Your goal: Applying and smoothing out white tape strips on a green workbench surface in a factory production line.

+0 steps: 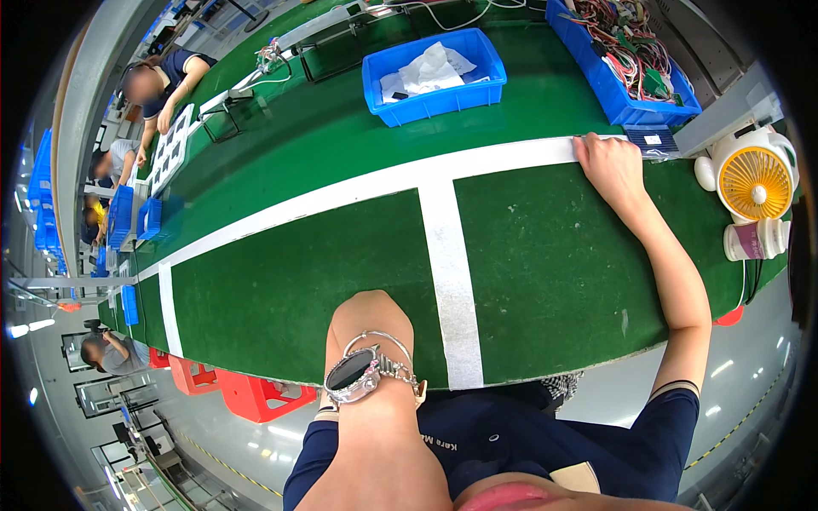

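My right hand (612, 169) lies at the right end of the white strip (511, 157), its fingers curled under. Whatever may be beneath those fingers is hidden. Just beside it is a flat dark-blue item in a clear bag (652, 141). My left hand (371, 313) is over the green table (290, 272), left of the short white cross strip (453, 298). A silver watch (353, 375) and bracelets circle that wrist. The left hand is bent away, so its fingers do not show.
Beyond the strip stand a blue bin (434, 109) with white crumpled sheets and a blue bin (635, 111) of tangled wires. At right are a white-and-yellow fan (755, 183) and a pale cup (757, 240). Several people work at left; red stools (256, 397) stand below the table.
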